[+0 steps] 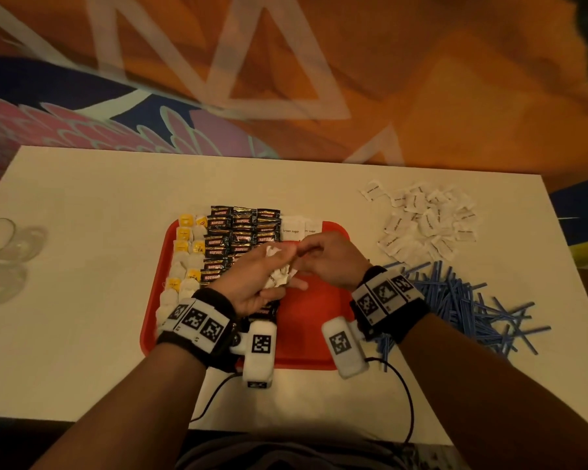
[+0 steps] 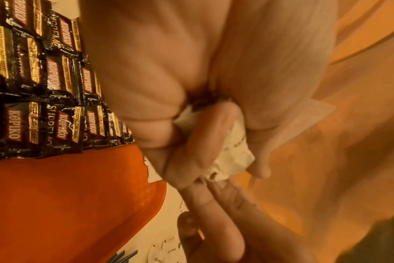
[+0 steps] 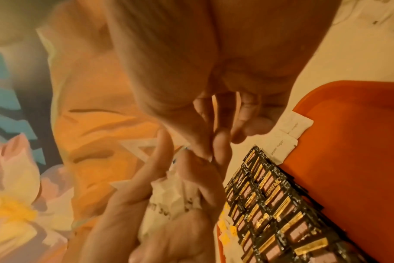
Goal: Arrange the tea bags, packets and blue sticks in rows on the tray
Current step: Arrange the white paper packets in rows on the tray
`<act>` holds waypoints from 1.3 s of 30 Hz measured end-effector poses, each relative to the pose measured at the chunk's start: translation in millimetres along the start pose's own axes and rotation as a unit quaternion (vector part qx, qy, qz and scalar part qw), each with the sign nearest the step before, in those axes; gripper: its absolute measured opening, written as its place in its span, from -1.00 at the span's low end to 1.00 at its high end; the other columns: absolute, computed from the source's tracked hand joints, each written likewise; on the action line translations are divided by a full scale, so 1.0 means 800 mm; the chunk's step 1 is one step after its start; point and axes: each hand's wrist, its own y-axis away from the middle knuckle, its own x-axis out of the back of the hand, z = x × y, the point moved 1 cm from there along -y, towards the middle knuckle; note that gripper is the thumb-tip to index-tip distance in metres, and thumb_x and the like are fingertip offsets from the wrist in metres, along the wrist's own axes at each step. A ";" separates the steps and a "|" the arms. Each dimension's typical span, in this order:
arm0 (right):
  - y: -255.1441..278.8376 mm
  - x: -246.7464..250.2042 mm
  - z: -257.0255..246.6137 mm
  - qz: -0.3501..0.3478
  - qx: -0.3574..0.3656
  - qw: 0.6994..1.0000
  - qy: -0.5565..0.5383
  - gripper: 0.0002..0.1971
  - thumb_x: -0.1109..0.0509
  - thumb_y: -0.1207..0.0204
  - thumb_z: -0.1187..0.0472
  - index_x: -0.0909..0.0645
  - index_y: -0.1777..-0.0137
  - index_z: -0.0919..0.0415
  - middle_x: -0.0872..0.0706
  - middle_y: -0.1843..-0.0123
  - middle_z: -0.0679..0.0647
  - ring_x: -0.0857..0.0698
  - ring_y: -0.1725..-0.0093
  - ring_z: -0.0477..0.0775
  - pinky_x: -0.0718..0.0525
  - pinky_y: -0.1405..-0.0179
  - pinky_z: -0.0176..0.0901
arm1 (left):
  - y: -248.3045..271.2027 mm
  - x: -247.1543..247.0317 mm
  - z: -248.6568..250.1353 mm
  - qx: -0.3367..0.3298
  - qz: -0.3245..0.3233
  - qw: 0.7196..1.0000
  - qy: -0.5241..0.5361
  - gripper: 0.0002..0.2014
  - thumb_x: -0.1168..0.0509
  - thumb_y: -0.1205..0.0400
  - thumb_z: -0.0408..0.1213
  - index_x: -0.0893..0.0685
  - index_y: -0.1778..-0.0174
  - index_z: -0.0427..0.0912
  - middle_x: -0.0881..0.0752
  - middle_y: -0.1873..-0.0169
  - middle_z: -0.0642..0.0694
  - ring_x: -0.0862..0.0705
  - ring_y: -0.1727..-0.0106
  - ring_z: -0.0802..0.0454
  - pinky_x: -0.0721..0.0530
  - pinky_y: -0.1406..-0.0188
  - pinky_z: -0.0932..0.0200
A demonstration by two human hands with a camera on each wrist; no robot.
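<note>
A red tray [image 1: 313, 320] lies mid-table. Tea bags [image 1: 184, 252] with yellow tags fill its left columns, and black Kopiko packets [image 1: 241, 232] fill the middle ones. Two white sugar packets [image 1: 290, 228] lie side by side at its far edge. Above the tray my left hand [image 1: 251, 276] grips a crumpled bunch of white sugar packets [image 1: 280, 276], also seen in the wrist views [image 2: 234, 156] [image 3: 169, 195]. My right hand [image 1: 323, 256] meets it from the right. Its thumb and forefinger [image 3: 210, 153] pinch at the bunch's top edge.
A loose heap of white sugar packets [image 1: 424, 222] lies at the table's far right. A pile of blue sticks [image 1: 455, 307] sits just right of the tray. Clear glasses [image 1: 0, 239] stand at the left edge. The tray's right half [image 2: 68, 204] is bare red.
</note>
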 end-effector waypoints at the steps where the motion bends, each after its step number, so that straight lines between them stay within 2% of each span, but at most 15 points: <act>1: -0.002 0.001 0.001 0.025 -0.014 0.999 -0.024 -0.88 -0.54 -0.45 0.30 -0.72 0.19 0.04 -0.79 0.20 -0.02 -0.75 0.15 -0.03 -0.71 0.04 -0.07 | 0.000 0.001 0.000 -0.002 0.006 1.000 -0.003 -0.79 -0.24 -0.72 -0.22 -0.60 -0.19 -0.25 -0.78 0.15 -0.27 -0.80 0.37 -0.03 -0.26 0.82 0.41; 3: -0.004 0.003 0.002 0.066 -0.041 0.994 -0.075 -0.87 -0.50 -0.51 0.31 -0.68 0.19 0.07 -0.76 0.23 0.04 -0.73 0.22 0.03 -0.66 0.21 -0.08 | -0.004 0.008 -0.003 -0.019 0.042 0.999 -0.008 -0.81 -0.24 -0.75 -0.32 -0.61 -0.23 -0.28 -0.77 0.12 -0.28 -0.78 0.37 0.00 -0.27 0.81 0.39; 6: -0.003 0.002 0.002 0.059 -0.058 0.991 -0.101 -0.85 -0.45 -0.55 0.35 -0.63 0.17 0.10 -0.75 0.25 0.10 -0.73 0.24 0.02 -0.62 0.35 -0.19 | -0.011 0.018 -0.007 -0.064 0.105 0.992 -0.043 -0.82 -0.30 -0.73 -0.31 -0.68 -0.19 -0.29 -0.73 0.14 -0.23 -0.71 0.35 0.07 -0.31 0.76 0.36; 8: -0.001 0.000 0.004 0.044 -0.064 0.992 -0.104 -0.85 -0.43 -0.56 0.38 -0.61 0.15 0.12 -0.75 0.24 0.09 -0.74 0.26 -0.01 -0.62 0.36 -0.22 | -0.015 0.021 -0.009 -0.093 0.137 0.984 -0.071 -0.86 -0.34 -0.70 -0.27 -0.76 -0.06 -0.23 -0.75 0.21 -0.19 -0.63 0.31 0.02 -0.38 0.63 0.28; 10: -0.001 -0.001 0.006 0.032 -0.075 0.991 -0.103 -0.85 -0.46 -0.52 0.40 -0.61 0.15 0.14 -0.76 0.22 0.10 -0.74 0.22 0.00 -0.64 0.32 -0.21 | -0.015 0.021 -0.008 -0.113 0.159 0.976 -0.095 -0.86 -0.38 -0.68 -0.25 -0.77 0.18 -0.15 -0.71 0.32 -0.14 -0.55 0.31 -0.06 -0.37 0.50 0.16; 12: -0.003 0.002 0.005 0.027 -0.078 0.991 -0.104 -0.86 -0.53 -0.46 0.36 -0.65 0.13 0.15 -0.74 0.26 0.02 -0.71 0.23 -0.04 -0.64 0.31 -0.20 | -0.014 0.018 -0.004 -0.132 0.152 0.968 -0.149 -0.83 -0.38 -0.69 -0.27 -0.73 0.24 -0.14 -0.63 0.49 0.02 -0.49 0.46 0.09 -0.34 0.56 0.24; 14: -0.005 0.006 0.003 0.029 -0.065 0.989 -0.126 -0.84 -0.57 -0.44 0.31 -0.67 0.06 0.13 -0.71 0.37 -0.10 -0.67 0.32 -0.14 -0.59 0.38 -0.26 | -0.014 0.015 0.000 -0.155 0.139 0.947 -0.244 -0.85 -0.35 -0.70 -0.29 -0.72 0.18 -0.15 -0.57 0.60 0.21 -0.46 0.58 0.28 -0.38 0.58 0.38; 16: -0.006 0.010 -0.002 0.041 -0.051 0.987 -0.144 -0.84 -0.56 -0.45 0.33 -0.68 0.04 0.15 -0.69 0.41 -0.09 -0.63 0.40 -0.16 -0.55 0.45 -0.30 | -0.017 0.014 0.001 -0.183 0.145 0.928 -0.290 -0.88 -0.36 -0.70 -0.25 -0.76 0.10 -0.17 -0.64 0.53 0.23 -0.53 0.53 0.35 -0.46 0.50 0.41; 20: -0.008 0.010 -0.005 0.089 -0.069 0.957 -0.267 -0.86 -0.49 -0.49 0.43 -0.60 0.12 0.22 -0.75 0.29 0.17 -0.69 0.36 0.01 -0.56 0.44 -0.24 | -0.021 0.015 -0.004 -0.187 0.164 0.942 -0.227 -0.82 -0.42 -0.65 -0.15 -0.77 -0.04 -0.18 -0.72 0.29 0.01 -0.59 0.48 0.34 -0.47 0.50 0.44; 24: -0.007 0.004 -0.003 0.034 -0.094 0.962 -0.254 -0.86 -0.47 -0.51 0.43 -0.58 0.00 0.32 -0.79 0.13 0.30 -0.77 0.27 0.06 -0.61 0.35 -0.20 | -0.023 0.019 -0.007 -0.253 0.222 0.918 -0.211 -0.93 -0.44 -0.64 -0.26 -0.81 0.07 0.01 -0.82 0.15 0.07 -0.74 0.16 0.24 -0.66 0.18 0.34; 26: -0.008 0.002 -0.001 0.021 -0.098 0.962 -0.253 -0.85 -0.47 -0.52 0.42 -0.58 -0.02 0.29 -0.79 0.12 0.25 -0.76 0.26 0.03 -0.62 0.34 -0.20 | -0.026 0.022 -0.005 -0.259 0.232 0.914 -0.210 -0.91 -0.44 -0.63 -0.31 -0.82 0.12 -0.02 -0.83 0.16 0.08 -0.75 0.13 0.27 -0.68 0.11 0.37; 29: -0.015 0.003 0.001 0.062 -0.090 0.949 -0.295 -0.92 -0.49 -0.52 0.35 -0.64 0.07 0.24 -0.77 0.21 0.12 -0.70 0.26 0.03 -0.62 0.37 -0.19 | -0.029 0.024 -0.003 -0.256 0.210 0.914 -0.236 -0.92 -0.44 -0.63 -0.33 -0.82 0.12 -0.09 -0.81 0.17 -0.01 -0.72 0.20 0.28 -0.66 0.13 0.36; 33: -0.021 -0.002 0.007 0.102 -0.069 0.945 -0.304 -0.94 -0.49 -0.53 0.29 -0.68 0.05 0.27 -0.79 0.20 0.15 -0.71 0.28 0.05 -0.63 0.39 -0.18 | -0.036 0.028 0.001 -0.255 0.218 0.914 -0.229 -0.93 -0.44 -0.63 -0.33 -0.82 0.12 -0.10 -0.81 0.18 0.02 -0.72 0.21 0.32 -0.66 0.16 0.38; 37: -0.020 -0.009 0.019 0.060 -0.048 0.974 -0.215 -0.92 -0.55 -0.47 0.30 -0.72 0.07 0.19 -0.83 0.15 0.21 -0.79 0.26 0.03 -0.66 0.43 -0.26 | -0.042 0.032 0.006 -0.249 0.244 0.910 -0.223 -0.91 -0.44 -0.64 -0.28 -0.80 0.15 -0.01 -0.81 0.17 0.11 -0.74 0.15 0.32 -0.67 0.12 0.37; 39: -0.023 -0.009 0.027 0.070 -0.044 0.979 -0.184 -0.93 -0.56 -0.46 0.30 -0.74 0.12 0.16 -0.84 0.20 0.18 -0.80 0.27 0.00 -0.67 0.40 -0.27 | -0.044 0.036 0.005 -0.224 0.250 0.919 -0.208 -0.96 -0.46 -0.62 -0.19 -0.81 0.11 -0.02 -0.82 0.15 0.09 -0.76 0.14 0.29 -0.67 0.17 0.36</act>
